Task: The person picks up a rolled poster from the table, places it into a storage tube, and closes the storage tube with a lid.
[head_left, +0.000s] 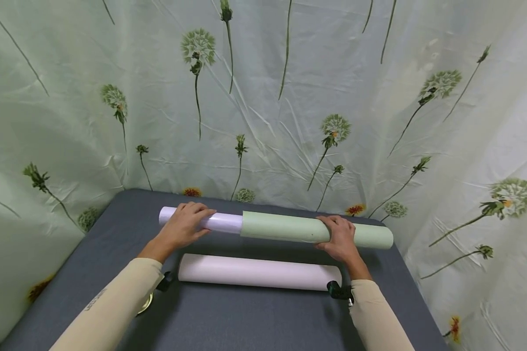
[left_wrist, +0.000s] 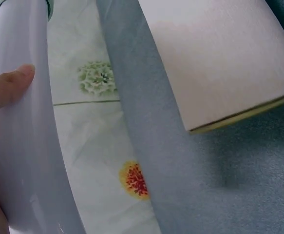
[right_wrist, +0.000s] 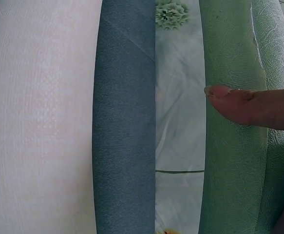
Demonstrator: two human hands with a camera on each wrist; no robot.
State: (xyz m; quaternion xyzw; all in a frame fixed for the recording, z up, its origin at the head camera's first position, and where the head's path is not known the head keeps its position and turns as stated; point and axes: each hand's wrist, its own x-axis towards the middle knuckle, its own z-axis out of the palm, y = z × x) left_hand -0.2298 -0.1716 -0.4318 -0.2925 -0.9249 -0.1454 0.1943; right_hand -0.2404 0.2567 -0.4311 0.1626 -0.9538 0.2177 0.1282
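My left hand point(head_left: 185, 225) grips a lilac roll point(head_left: 224, 223) near its left end, the thumb lying along its near side. The lilac roll point(left_wrist: 25, 146) runs into the open end of a wider green roll point(head_left: 285, 227). Around the green roll's right half my right hand point(head_left: 339, 238) is curled, its thumb pressed on the green surface point(right_wrist: 234, 170) beside a lengthwise edge. Both rolls are held up as one long piece above the table's far part. How deep the lilac one reaches inside is hidden.
A pale pink-white roll point(head_left: 259, 273) lies crosswise on the dark blue-grey table point(head_left: 246, 317), nearer than the held rolls. Behind and beside the table hangs a pale curtain point(head_left: 263, 97) with dandelion prints. A gold round object point(head_left: 146, 304) shows by the left sleeve.
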